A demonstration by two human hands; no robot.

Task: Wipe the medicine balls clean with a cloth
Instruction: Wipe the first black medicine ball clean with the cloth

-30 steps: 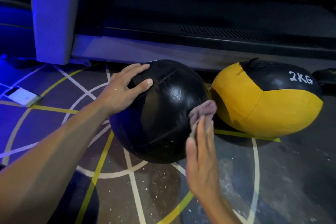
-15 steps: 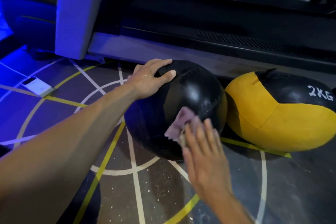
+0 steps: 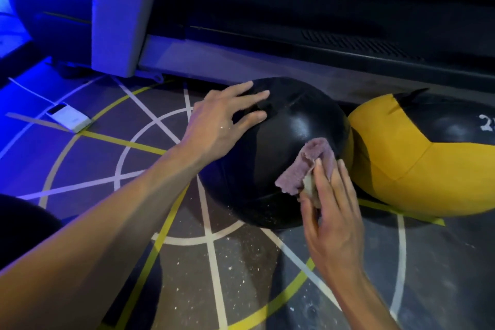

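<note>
Two hands on one black ball [image 3: 289,126]. Right hand [image 3: 334,222] comes up from lower right, fingers straight and close together, pressing a pinkish-purple cloth [image 3: 308,166] flat against the ball's lower right side. Cloth is bunched and folded, its upper part sticking out past the fingertips toward the top of the ball; a paler bit shows under the index finger. Thumb lies along the near side of the cloth; can't tell if it pinches the fabric.

Left hand [image 3: 222,120] rests on the ball's upper left, fingers spread and slightly bent over the top, palm against the surface, holding nothing else. Forearm runs in from the lower left.

Black ball sits on the floor [image 3: 241,276] over painted white and yellow lines, white specks scattered on the floor in front of it. Just to its right, touching or nearly touching, a yellow and black ball [image 3: 417,163] with part of a white printed marking cut off at the frame edge. Dark machine base [image 3: 321,35] runs behind both balls, with a pale upright post [image 3: 120,13] at left. Small white device [image 3: 69,118] lies on the floor well to the left, lit blue.
</note>
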